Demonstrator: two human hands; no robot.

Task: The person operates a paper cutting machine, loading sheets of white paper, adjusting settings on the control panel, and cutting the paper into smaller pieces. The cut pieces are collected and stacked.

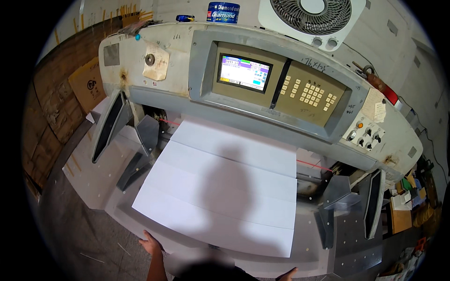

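A large white paper sheet (178,182), or a stack of them, with creases across it, lies on the grey metal table (187,236) of a paper cutting machine (154,100). Its far end reaches under the machine's front beam, and my shadow falls over it. At the table's front edge, left of the paper, rests my left hand (152,244), fingers apart and holding nothing. My right hand (288,275) is at the same edge further right, mostly cut off by the picture's lower rim; a stretched finger shows, with nothing seen in it.
A lit screen (243,72) and a keypad (311,93) sit in the machine's front. Switches (363,136) are at the right. Dark upright guards (108,126) flank the table. On top stand a blue tin (223,12) and a white fan (311,21). Red light lines (315,165) cross beside the paper.
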